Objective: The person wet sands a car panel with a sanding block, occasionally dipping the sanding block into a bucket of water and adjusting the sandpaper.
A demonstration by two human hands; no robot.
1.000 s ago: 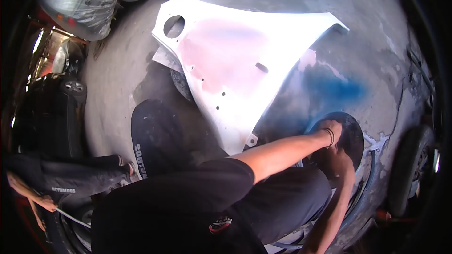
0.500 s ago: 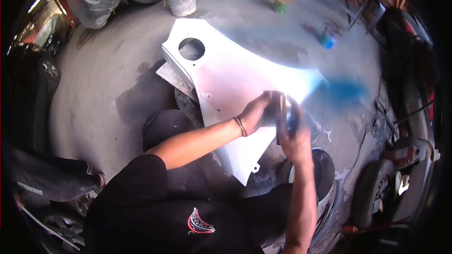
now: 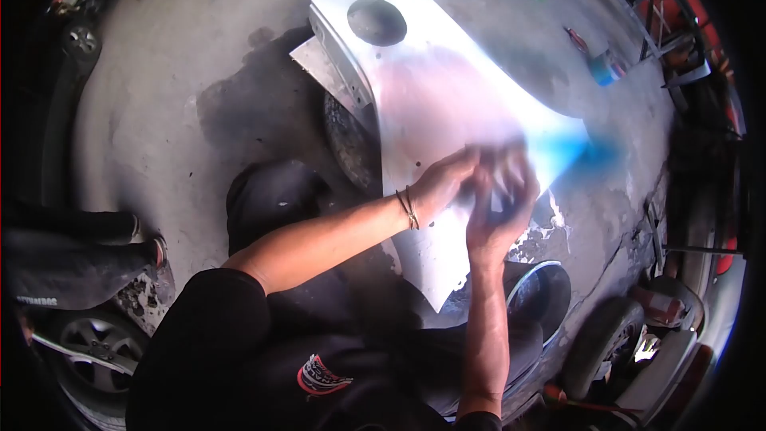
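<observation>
Presently: panel (image 3: 443, 92), beneath left hand (image 3: 447, 182) and right hand (image 3: 500, 211); hands close together, blurred, grip cannot be told. Seeming step: two-handed work over panel; next move likely calls for light touch.

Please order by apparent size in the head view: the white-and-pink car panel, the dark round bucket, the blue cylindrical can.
Largest: panel
Then: bucket
Smallest: can, somewhat blurred

Grey floor (image 3: 159, 152) under you, darkly stained in patches, bucket (image 3: 550, 295) at your right, blue can (image 3: 611, 72) farther ahead.
</observation>
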